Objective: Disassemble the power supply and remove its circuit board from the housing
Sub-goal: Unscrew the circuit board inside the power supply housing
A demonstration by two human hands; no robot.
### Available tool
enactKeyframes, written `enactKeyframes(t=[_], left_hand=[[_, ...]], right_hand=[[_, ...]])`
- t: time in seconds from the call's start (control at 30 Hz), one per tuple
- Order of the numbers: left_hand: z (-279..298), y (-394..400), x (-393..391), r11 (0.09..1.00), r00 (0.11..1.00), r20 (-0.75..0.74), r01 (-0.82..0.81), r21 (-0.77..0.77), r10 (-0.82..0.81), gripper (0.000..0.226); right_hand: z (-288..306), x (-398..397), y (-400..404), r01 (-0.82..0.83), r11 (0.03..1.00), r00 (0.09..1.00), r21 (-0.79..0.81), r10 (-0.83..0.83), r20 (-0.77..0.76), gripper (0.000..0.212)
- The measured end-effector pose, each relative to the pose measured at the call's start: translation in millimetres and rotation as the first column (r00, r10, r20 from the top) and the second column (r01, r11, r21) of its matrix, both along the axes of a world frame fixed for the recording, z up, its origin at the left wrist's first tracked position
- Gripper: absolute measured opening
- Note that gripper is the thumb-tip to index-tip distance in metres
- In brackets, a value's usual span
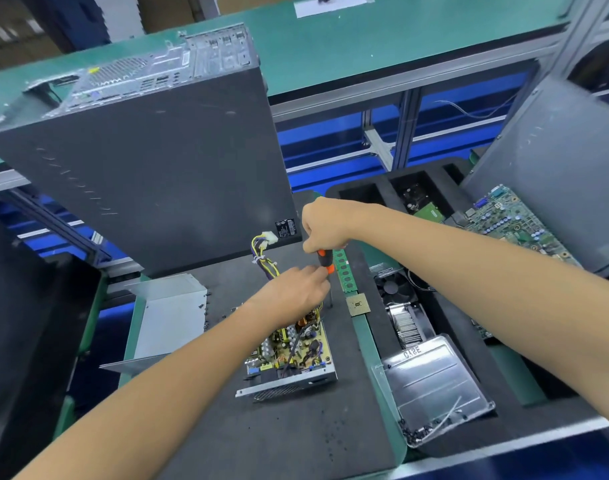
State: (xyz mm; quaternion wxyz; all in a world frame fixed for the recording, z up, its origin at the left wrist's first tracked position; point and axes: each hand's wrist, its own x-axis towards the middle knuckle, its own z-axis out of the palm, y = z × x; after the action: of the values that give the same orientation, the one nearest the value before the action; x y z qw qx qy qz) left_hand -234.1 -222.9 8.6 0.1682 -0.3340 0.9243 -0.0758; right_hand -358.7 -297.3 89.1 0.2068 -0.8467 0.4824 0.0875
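A large dark computer case lies on its side across the back of the black foam work mat, crowding the space just behind the hands. To the left sits a bent sheet-metal cover; to the right, a green memory stick and a square processor chip lie at the mat's edge. Beyond them, a foam tray holds a fan, a finned heatsink and a hard drive, while a clear plastic tray holds loose dark screws and a green motherboard leans at far right.

At centre, the power supply rests open on the mat, its yellowish circuit board seated in the metal housing, a yellow-and-purple wire harness rising from its far end. The right hand is closed around the top of an orange-and-black screwdriver, held upright above the unit's far corner. The left hand hovers over the board's far end, its fingertips apparently pinching the screwdriver's lower handle, though motion blur leaves the contact uncertain.
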Motion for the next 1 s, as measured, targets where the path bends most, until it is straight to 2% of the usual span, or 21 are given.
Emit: enactKeyframes(t=[0.07, 0.13, 0.27, 0.37, 0.43, 0.5, 0.57, 0.63, 0.7, 0.77, 0.9, 1.0], left_hand=[[-1, 12, 5, 0.991, 0.996, -0.027, 0.076, -0.106, -0.080, 0.016], [-2, 24, 12, 0.980, 0.986, -0.099, 0.114, -0.162, -0.131, 0.024], [-12, 41, 32, 0.987, 0.967, -0.253, -0.027, -0.157, -0.014, 0.033], [-18, 49, 49, 0.989, 0.901, -0.425, -0.129, -0.068, 0.088, 0.019], [-20, 51, 55, 0.985, 0.863, -0.487, -0.171, -0.030, 0.135, 0.014], [-19, 50, 56, 0.986, 0.872, -0.479, -0.153, -0.070, 0.102, 0.010], [-19, 46, 54, 0.985, 0.894, -0.447, -0.095, -0.147, 0.020, 0.022], [-17, 40, 50, 0.985, 0.895, -0.447, -0.069, -0.157, -0.009, 0.030], [-15, 35, 44, 0.994, 0.885, -0.466, -0.046, -0.101, -0.006, 0.026], [-15, 31, 41, 0.999, 0.891, -0.453, -0.033, -0.015, 0.023, 0.009], [-22, 28, 47, 0.994, 0.903, -0.420, -0.050, 0.100, 0.088, 0.037], [-31, 31, 48, 0.970, 0.864, -0.458, -0.122, 0.209, 0.207, 0.032]], right_hand=[[-2, 4, 3, -0.005, 1.000, 1.000, -0.020, 0.005, 0.003, 0.024], [-3, 7, 5, -0.006, 0.999, 1.000, -0.033, 0.007, 0.016, 0.026], [-3, 7, 12, -0.013, 0.997, 0.999, -0.075, 0.017, 0.051, 0.030], [-4, 4, 20, -0.026, 0.993, 0.998, -0.112, 0.033, 0.059, 0.030], [-3, 2, 26, -0.042, 0.992, 0.998, -0.118, 0.047, 0.037, 0.033], [0, 2, 29, -0.072, 0.988, 0.997, -0.137, 0.073, 0.006, 0.031], [5, 0, 31, -0.067, 0.984, 0.997, -0.167, 0.070, 0.015, 0.022], [11, -4, 30, -0.010, 0.983, 0.998, -0.182, 0.023, 0.065, 0.023], [12, -8, 31, 0.043, 0.982, 0.994, -0.183, -0.024, 0.105, 0.024], [10, -11, 34, 0.073, 0.984, 0.989, -0.162, -0.050, 0.138, 0.027], [1, -14, 43, 0.090, 0.985, 0.985, -0.146, -0.066, 0.160, 0.027], [-1, -15, 48, 0.119, 0.983, 0.982, -0.139, -0.095, 0.165, 0.028]])
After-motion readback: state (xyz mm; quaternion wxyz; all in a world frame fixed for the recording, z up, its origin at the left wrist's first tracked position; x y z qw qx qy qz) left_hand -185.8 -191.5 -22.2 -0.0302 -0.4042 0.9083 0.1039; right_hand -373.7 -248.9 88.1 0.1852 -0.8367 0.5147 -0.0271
